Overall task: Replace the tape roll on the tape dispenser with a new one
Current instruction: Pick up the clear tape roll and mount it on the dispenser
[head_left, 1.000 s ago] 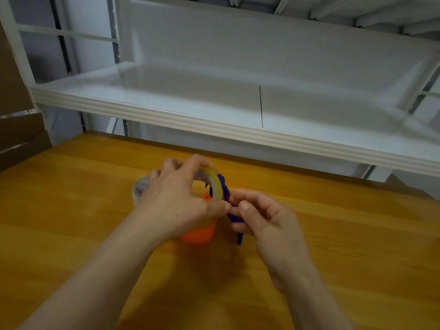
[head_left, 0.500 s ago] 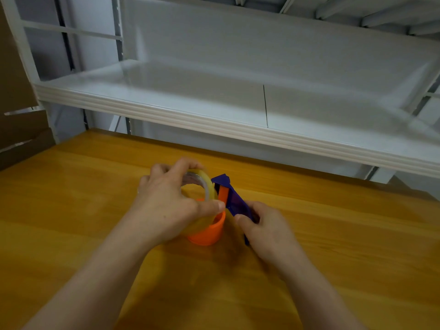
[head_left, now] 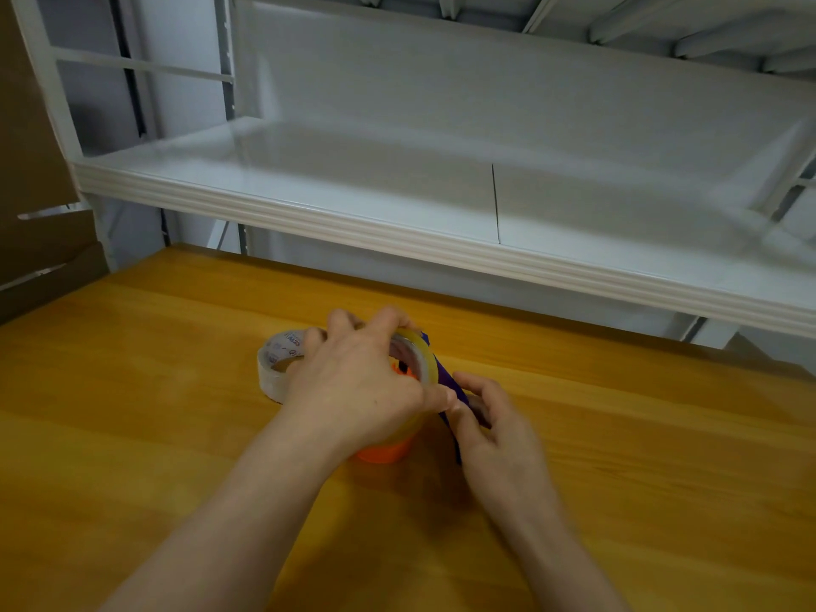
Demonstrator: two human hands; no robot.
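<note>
Gripping the yellowish translucent tape roll (head_left: 426, 360) by its rim, the left hand (head_left: 357, 386) holds it upright on the blue-and-orange plastic tape dispenser (head_left: 448, 377). The right hand (head_left: 494, 426), slightly blurred, curls its fingers round the dispenser's blue handle just beside. A clear tape roll (head_left: 276, 364) lies flat behind the left hand on the orange wooden counter (head_left: 132, 435), below a white metal shelf (head_left: 397, 205).

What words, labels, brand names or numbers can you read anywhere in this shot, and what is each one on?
On the inner core of the clear tape roll lying on the table: dark print and small round marks, too blurred to read.
On the yellowish tape roll in the left hand: no print shows.
On the tape dispenser and the shelf: no text shows.
</note>
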